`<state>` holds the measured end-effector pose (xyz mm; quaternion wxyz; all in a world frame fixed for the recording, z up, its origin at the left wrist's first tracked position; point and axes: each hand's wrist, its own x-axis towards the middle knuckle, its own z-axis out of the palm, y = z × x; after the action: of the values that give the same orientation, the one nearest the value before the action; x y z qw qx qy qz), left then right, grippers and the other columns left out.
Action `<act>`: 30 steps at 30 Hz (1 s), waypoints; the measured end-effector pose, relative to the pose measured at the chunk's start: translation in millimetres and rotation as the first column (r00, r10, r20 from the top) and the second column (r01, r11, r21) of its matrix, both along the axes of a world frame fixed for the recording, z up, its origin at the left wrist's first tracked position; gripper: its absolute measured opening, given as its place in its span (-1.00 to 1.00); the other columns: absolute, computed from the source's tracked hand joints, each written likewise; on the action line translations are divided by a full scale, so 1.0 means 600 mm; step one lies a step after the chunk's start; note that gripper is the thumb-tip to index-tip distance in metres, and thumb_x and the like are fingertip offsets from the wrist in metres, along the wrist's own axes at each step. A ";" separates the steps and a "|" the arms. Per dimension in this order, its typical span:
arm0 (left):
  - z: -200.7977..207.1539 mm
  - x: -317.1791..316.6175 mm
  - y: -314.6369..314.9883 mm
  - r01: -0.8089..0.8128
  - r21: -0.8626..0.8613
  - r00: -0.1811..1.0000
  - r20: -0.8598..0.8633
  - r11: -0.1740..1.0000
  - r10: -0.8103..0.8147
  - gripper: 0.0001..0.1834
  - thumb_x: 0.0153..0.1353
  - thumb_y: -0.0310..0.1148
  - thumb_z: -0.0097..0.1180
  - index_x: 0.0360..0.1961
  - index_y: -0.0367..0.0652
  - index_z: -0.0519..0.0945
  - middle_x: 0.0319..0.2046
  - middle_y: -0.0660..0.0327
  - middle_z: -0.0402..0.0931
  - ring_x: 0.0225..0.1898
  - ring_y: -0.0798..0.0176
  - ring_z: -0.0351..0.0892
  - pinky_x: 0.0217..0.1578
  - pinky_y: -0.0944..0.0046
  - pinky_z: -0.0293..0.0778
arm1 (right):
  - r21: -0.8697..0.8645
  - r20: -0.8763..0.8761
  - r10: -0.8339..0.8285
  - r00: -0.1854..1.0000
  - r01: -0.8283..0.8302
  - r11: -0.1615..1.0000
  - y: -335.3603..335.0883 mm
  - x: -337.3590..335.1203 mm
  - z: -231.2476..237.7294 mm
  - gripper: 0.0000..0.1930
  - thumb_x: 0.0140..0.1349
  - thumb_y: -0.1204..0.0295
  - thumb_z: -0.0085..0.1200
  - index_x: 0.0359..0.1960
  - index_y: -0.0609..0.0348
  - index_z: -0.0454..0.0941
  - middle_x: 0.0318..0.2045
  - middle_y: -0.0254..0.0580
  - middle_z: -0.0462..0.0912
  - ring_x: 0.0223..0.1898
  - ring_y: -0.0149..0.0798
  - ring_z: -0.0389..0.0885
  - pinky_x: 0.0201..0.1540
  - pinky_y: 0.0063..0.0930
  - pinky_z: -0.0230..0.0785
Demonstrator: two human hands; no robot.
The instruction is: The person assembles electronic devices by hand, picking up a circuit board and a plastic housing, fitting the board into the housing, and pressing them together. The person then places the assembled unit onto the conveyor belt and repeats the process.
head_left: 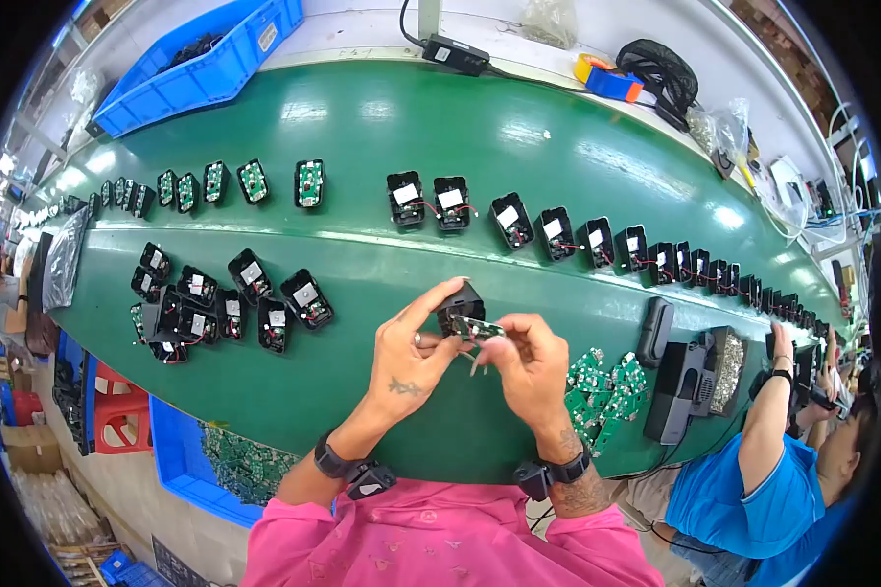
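Head view: green table [313, 391], near edge close, room leftward; left hand [409, 360] grips black housing [463, 299], right hand [533, 374] circuit board [480, 329]; loose boards [612, 388] crowd rightward.

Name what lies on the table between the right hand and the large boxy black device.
In the head view, loose green circuit boards lie between the right hand and that device.

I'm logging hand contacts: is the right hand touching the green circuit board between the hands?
Touching. The head view shows it: the right hand grips the right end of the green circuit board with thumb and fingers.
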<state>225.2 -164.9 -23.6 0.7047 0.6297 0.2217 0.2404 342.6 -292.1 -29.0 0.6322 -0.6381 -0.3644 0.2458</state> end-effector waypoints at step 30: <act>-0.005 0.015 -0.023 -0.142 0.446 0.981 -0.056 0.884 0.186 -0.42 0.16 -0.70 -0.03 0.25 -0.19 0.46 -0.19 -0.03 0.64 -0.42 0.20 0.66 -0.35 0.28 0.57 | -0.199 0.350 0.064 0.935 0.008 0.980 0.001 0.005 0.055 -0.84 0.31 0.46 0.11 -0.40 0.29 0.59 -0.51 -0.08 0.64 -0.49 -0.06 0.65 -0.44 -0.30 0.46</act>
<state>234.0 -178.9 -26.6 0.5096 0.7625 0.2480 0.3121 345.4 -291.6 4.1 0.4862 -0.7260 -0.4555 0.1706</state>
